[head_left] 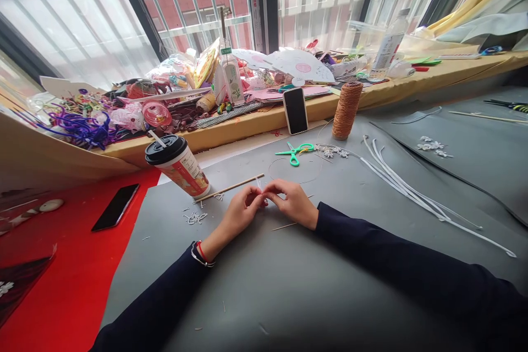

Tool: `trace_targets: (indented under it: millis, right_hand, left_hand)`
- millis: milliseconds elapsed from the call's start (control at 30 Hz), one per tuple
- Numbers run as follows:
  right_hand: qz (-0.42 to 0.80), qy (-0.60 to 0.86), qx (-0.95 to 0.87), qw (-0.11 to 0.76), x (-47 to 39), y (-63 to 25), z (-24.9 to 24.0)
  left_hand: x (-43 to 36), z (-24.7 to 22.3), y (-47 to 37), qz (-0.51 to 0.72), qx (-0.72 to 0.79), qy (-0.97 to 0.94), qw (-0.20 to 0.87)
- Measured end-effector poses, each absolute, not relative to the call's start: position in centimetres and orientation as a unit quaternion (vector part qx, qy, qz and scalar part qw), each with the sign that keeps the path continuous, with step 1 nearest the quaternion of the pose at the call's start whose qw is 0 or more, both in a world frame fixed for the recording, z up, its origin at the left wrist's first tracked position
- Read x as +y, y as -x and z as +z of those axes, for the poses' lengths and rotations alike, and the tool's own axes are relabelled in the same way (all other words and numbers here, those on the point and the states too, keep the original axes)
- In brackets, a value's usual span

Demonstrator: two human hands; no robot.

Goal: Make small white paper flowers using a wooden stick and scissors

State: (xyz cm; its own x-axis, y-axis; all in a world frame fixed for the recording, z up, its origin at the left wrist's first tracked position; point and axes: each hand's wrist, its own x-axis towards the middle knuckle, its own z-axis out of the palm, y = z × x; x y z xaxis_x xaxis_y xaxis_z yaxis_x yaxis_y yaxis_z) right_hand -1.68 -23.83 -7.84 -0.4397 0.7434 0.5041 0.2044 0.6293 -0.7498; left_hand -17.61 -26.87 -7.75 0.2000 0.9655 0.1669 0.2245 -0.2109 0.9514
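Note:
My left hand (pixel 241 210) and my right hand (pixel 292 202) meet at the middle of the grey table, thumbs and fingertips pinched together. Between them is a small piece of white pipe cleaner (pixel 258 182); its thin ends poke up above the fingers, and the rest is hidden. Just behind the left hand lies a thin wooden stick (pixel 235 186). A pile of short white snippets (pixel 195 218) is to its left. Beyond the right hand are green-handled scissors (pixel 294 158) and small white flowers (pixel 331 150). Long white pipe cleaners (pixel 406 190) stretch out at the right.
A paper cup (pixel 181 168) with a straw stands at left, near a dark phone (pixel 115 208) on red sheeting (pixel 88 264). Another phone (pixel 295 111) leans against the cluttered sill (pixel 243 124), beside a brown twine spool (pixel 347 111). More white flowers (pixel 433 146) lie at far right.

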Motion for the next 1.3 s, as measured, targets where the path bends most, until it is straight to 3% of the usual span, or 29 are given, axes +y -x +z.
trace_targets:
  millis: [267,1000,1300]
  right_hand:
    - [0.337,0.332,-0.76,0.446,-23.89,1.68,-7.51]
    - [0.458,0.309,-0.719,0.422,-23.62,1.79,-8.1]
    - [0.415,0.326,-0.735,0.425,-23.68,1.82,-8.01]
  left_hand:
    - [-26.87,-7.28,17.43,0.491,0.463,-0.53,0.514]
    - [-27.33,-7.15,17.11,0.496,0.489,-0.566,0.441]
    - [-27.01,-7.54,17.14,0.495,0.488,-0.543,0.471]
